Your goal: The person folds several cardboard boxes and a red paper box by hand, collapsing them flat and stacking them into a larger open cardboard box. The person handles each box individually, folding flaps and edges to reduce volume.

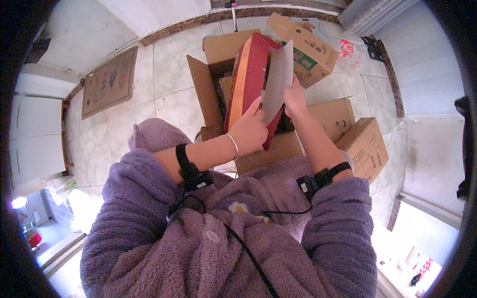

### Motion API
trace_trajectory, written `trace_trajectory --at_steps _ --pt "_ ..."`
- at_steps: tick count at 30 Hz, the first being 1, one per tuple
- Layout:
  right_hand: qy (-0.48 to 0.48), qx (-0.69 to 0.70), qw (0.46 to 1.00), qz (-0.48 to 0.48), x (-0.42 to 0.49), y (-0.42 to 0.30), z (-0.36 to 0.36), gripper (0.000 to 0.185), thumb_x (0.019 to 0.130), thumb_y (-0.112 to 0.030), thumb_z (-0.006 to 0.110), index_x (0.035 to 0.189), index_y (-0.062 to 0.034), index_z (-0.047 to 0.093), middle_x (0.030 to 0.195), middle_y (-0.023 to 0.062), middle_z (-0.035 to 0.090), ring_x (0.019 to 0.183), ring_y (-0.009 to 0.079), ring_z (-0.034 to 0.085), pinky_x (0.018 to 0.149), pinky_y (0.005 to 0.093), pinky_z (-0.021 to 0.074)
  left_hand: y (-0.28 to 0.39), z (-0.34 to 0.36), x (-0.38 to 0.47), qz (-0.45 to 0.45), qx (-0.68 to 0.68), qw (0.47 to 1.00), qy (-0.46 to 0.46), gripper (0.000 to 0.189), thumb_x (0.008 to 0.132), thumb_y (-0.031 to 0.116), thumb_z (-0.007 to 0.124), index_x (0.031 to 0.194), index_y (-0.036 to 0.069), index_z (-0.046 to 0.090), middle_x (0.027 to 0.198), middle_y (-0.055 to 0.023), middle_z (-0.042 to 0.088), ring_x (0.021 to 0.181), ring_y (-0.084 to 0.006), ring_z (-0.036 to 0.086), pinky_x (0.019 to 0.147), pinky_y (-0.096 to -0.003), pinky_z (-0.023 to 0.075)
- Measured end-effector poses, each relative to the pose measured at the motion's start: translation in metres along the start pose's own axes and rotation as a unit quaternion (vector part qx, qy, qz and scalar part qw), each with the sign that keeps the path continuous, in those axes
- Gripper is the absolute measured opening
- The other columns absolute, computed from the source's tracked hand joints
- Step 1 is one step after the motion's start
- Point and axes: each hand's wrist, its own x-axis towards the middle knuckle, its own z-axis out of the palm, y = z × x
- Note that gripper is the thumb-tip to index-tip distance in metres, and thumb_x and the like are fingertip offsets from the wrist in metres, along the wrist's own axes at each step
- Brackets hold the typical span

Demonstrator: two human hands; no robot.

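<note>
A dark red box (254, 70) with an orange, wood-like side (240, 80) is tilted over an open cardboard carton (201, 87). Along its right side stands a grey-white panel (278, 78), perhaps the box's lid or a loose board. My left hand (250, 128) grips the near part of the red box, its index finger stretched along the edge beside the panel. On the panel's right edge my right hand (294, 98) is closed, with its fingers partly hidden. What lies inside the red box and deep in the carton cannot be seen.
Behind it lies another opened carton (313, 52) with a green printed band. A closed carton (369, 149) stands near my right forearm. A plastic bag (350, 54) with red print, a doormat (110, 82) and a white cabinet (35, 138) are around the tiled floor (173, 108).
</note>
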Motion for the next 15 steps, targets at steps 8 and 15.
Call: trace_trajectory --at_steps 8,15 --pt "0.005 0.015 0.999 0.03 -0.017 -0.035 -0.008 0.082 0.073 0.008 0.042 0.151 -0.0015 0.017 0.142 0.0201 0.042 0.123 0.0279 0.046 0.103 0.0338 0.0369 -0.019 0.041 -0.011 -0.067 -0.053 0.995 0.053 0.014 0.076 0.02 0.059 0.079 0.016 0.072 0.081 0.001 0.062 0.104 -0.0227 0.052 0.114 -0.0594 0.0153" --pt "-0.052 0.014 0.998 0.016 -0.019 -0.018 0.002 0.08 0.08 -0.001 0.046 0.151 -0.0009 0.01 0.146 0.0242 0.035 0.13 0.0317 0.041 0.107 0.0336 0.0334 -0.005 0.055 -0.014 -0.038 -0.004 0.999 0.032 0.014 0.078 0.024 0.061 0.078 0.015 0.071 0.081 0.0014 0.061 0.1 -0.0221 0.052 0.112 -0.0593 0.0186"
